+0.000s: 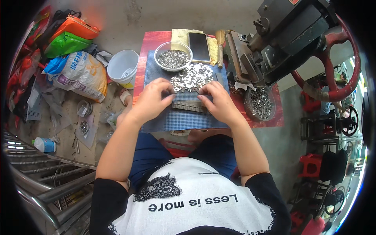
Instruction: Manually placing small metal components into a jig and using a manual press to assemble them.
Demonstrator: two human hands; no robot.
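Blue mat [178,119] on red table [270,117], concrete floor [121,17], both hands pinching small metal pieces [192,77]

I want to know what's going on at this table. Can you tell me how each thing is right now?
Left hand: pinching small metal pieces over the rack.
Right hand: resting on the rack, fingers bent.
Rack: flat on the blue mat.
Loose pile: spread on the mat.
Bowl: full of metal pieces.
Phone: screen dark, lying flat.
White bucket: upright, open.
Dark dish: holds metal pieces.
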